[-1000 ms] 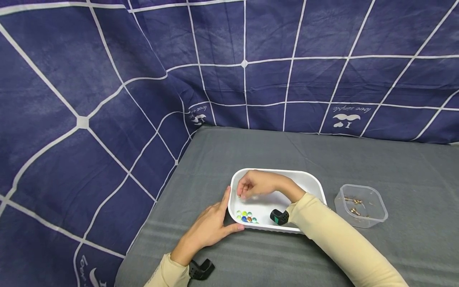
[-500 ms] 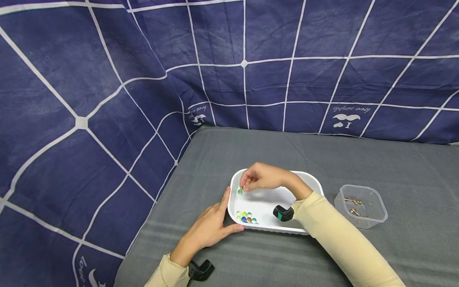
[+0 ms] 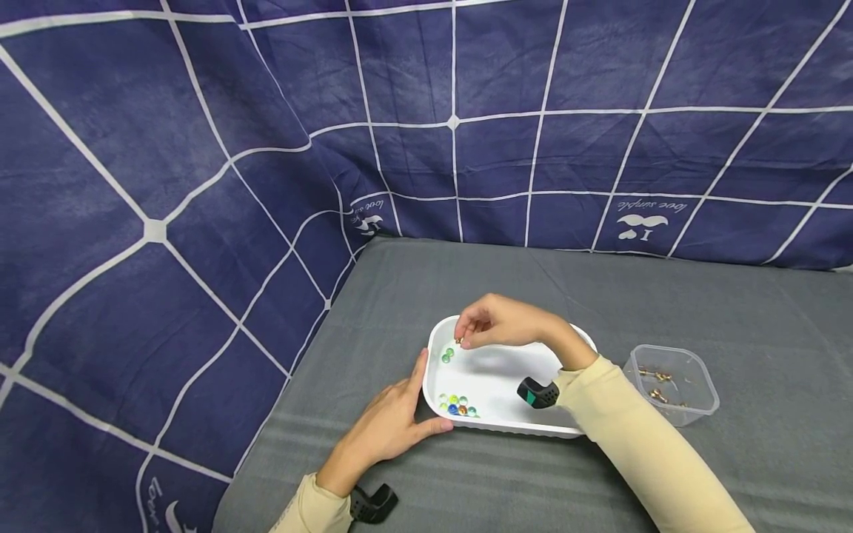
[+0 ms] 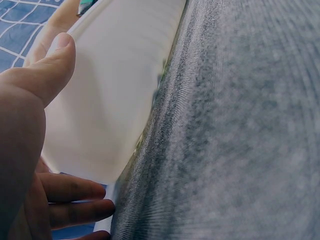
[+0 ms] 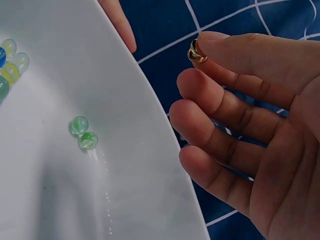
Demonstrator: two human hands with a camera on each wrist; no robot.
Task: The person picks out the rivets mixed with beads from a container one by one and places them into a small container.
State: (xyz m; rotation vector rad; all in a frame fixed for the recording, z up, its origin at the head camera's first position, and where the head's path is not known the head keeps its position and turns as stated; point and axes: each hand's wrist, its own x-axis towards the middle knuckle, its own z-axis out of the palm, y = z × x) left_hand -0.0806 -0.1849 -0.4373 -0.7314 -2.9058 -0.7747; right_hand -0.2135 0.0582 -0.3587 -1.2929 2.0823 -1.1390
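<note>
My right hand (image 3: 509, 322) hovers over the far left part of the white tray (image 3: 526, 427). Between thumb and forefinger it pinches a small shiny gold-coloured metal piece (image 5: 197, 51); the other fingers are bent beside it. Two green marbles (image 5: 84, 134) touch each other on the tray floor just below. Several coloured marbles (image 3: 454, 409) cluster in the near left corner. My left hand (image 3: 389, 414) rests against the tray's left end, its fingers straight along the side and the thumb (image 4: 60, 60) at the near rim.
To the tray's right stands a clear plastic box (image 3: 689, 407) with several gold-coloured metal pieces inside. Grey cloth (image 3: 533, 488) covers the surface. A blue curtain with white lines (image 3: 506, 155) hangs at the back and left.
My right hand has risen and moved right with the gold-coloured piece, away from the tray's left end. Two green marbles now show where the hand was. My left hand stays put.
</note>
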